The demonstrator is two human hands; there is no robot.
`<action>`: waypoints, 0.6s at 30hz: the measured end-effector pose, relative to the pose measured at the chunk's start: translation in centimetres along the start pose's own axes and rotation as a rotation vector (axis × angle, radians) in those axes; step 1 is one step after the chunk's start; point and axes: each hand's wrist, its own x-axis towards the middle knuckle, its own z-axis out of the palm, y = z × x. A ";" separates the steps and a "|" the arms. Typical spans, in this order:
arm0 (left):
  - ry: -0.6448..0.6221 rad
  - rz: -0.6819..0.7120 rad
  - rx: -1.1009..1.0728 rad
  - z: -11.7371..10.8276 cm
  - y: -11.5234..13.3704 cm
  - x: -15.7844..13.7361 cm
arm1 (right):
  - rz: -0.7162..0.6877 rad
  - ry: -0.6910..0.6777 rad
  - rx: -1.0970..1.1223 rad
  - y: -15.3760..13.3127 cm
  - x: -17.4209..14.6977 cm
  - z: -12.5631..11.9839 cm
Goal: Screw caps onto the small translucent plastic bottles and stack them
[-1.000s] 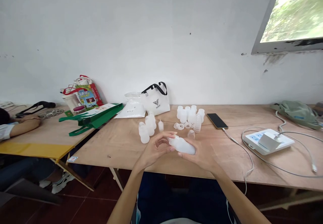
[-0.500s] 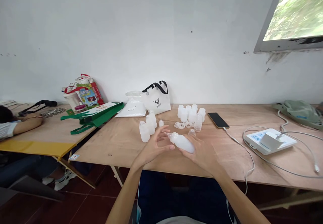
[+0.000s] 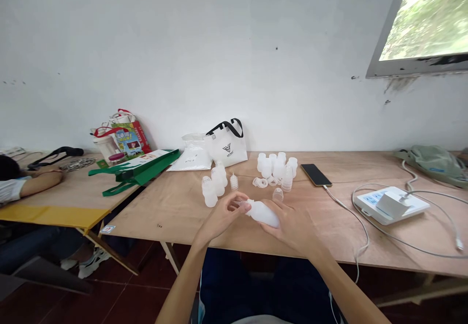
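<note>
A white, translucent baby bottle lies tilted in the air above the table, its neck toward the left. My right hand is wrapped round the bottle's body. My left hand pinches the nipple end at the neck, and its fingers mostly hide that part. Just beyond the right hand stands a clear domed cap. Several capped bottles stand to the left, beside a small stack of clear nipples. Farther back on the right are several open bottles, with white collar rings and stacked clear caps before them.
A phone with a white cable and a power strip lie to the right. Against the wall stand a white bag and a plastic packet. A green bag lies left; a person's arm rests on the neighbouring table.
My left hand's fingers have closed from a loose, open pose onto the nipple end of the bottle. The bottle has shifted slightly left in my right hand's hold.
</note>
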 end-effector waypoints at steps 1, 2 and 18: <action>-0.027 0.010 0.010 0.0 0.0 0.1 | -0.011 -0.009 -0.013 -0.1 0.0 -0.1; -0.062 0.030 0.009 -0.1 0.0 0.1 | -0.015 -0.018 -0.019 -0.1 0.0 -0.2; -0.135 0.020 0.084 -0.5 0.5 -0.1 | 0.019 -0.162 0.065 -0.6 0.2 -1.4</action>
